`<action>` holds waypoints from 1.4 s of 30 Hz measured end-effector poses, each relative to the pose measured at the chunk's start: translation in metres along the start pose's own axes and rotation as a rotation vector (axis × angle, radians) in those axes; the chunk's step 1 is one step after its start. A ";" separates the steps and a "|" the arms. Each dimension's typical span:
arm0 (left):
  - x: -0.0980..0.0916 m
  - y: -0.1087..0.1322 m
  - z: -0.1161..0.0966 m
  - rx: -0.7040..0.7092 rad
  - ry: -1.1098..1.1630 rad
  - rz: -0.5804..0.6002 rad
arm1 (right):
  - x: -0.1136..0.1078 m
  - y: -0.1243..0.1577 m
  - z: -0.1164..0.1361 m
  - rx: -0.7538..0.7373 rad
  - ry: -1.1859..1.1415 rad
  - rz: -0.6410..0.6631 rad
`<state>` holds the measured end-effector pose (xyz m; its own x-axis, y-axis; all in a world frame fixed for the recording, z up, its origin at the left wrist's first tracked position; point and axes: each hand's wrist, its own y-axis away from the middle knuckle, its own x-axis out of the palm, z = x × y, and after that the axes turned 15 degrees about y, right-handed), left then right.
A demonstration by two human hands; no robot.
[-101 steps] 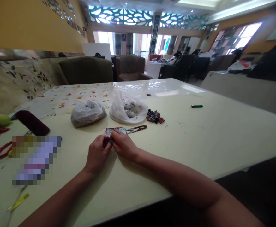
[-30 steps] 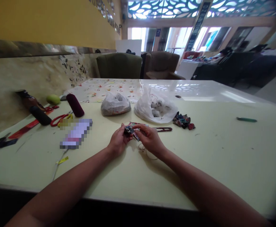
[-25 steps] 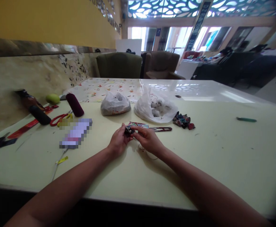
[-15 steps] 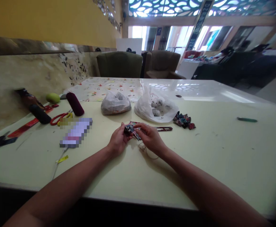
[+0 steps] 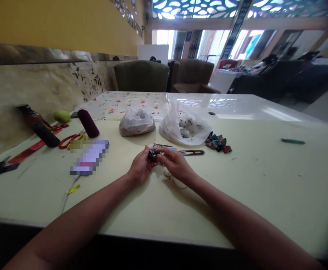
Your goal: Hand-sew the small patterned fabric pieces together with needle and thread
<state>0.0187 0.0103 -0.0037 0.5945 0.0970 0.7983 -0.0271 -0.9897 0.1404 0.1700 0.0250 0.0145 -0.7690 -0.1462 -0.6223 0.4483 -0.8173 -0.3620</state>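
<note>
My left hand [image 5: 139,165] is closed around a small patterned fabric piece [image 5: 152,153], holding it just above the table. The fingers of my right hand [image 5: 176,163] pinch at the same piece from the right; whether a needle sits between them is too small to tell. Behind the fingers shows more patterned fabric [image 5: 165,146], partly covered by the hands. A thin loop of thread [image 5: 167,173] hangs or lies below my right hand. Just beyond that hand, dark red thread snips [image 5: 194,152] rest on the table.
A white plastic bag [image 5: 169,129] with speckled white stuffing and a closed bag [image 5: 137,125] stand behind my hands. Dark patterned fabric pieces [image 5: 217,141] lie to their right, a green tool [image 5: 292,141] farther out. Leftward are a phone [image 5: 89,157], scissors [image 5: 66,141] and a maroon thread cone [image 5: 88,123].
My right hand has moved slightly left and in, closer to my left fingers, and now covers more of the fabric piece. More of the thread snips shows.
</note>
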 end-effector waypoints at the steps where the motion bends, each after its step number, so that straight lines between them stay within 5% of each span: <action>1: 0.001 -0.001 -0.001 0.002 0.006 -0.032 | -0.003 -0.001 0.002 0.040 -0.026 -0.044; 7: 0.006 -0.003 -0.006 -0.010 0.012 -0.153 | -0.009 -0.004 0.007 0.350 -0.341 0.006; 10: 0.006 -0.004 -0.007 -0.017 0.023 -0.170 | -0.007 -0.006 -0.001 0.382 -0.383 -0.022; 17: 0.003 -0.004 -0.008 0.000 0.037 -0.148 | -0.035 -0.022 -0.051 0.205 0.247 -0.411; 22: 0.002 -0.003 -0.008 -0.009 0.006 -0.118 | -0.062 -0.027 -0.074 0.286 0.636 -0.522; 24: 0.003 -0.003 -0.008 -0.018 0.002 -0.111 | -0.062 -0.025 -0.067 0.177 0.681 -0.555; 27: 0.003 -0.002 -0.006 -0.002 -0.013 -0.121 | -0.049 -0.018 -0.039 -0.078 0.472 -0.481; 29: 0.002 -0.002 -0.003 0.026 -0.036 -0.115 | -0.034 -0.011 -0.017 -0.126 0.230 -0.294; 33: -0.002 0.001 0.000 0.132 -0.093 -0.053 | -0.005 0.001 0.009 0.093 -0.187 0.125; 37: -0.002 0.003 0.001 0.231 -0.138 0.003 | 0.009 0.006 0.015 0.354 -0.505 0.142; 42: 0.000 0.006 0.000 0.268 -0.183 0.039 | 0.010 0.008 0.019 0.468 -0.865 0.155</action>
<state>0.0185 0.0044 -0.0034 0.7325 0.0618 0.6779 0.1451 -0.9872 -0.0668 0.1571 0.0065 0.0186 -0.8679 -0.4741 0.1479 0.4906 -0.8649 0.1065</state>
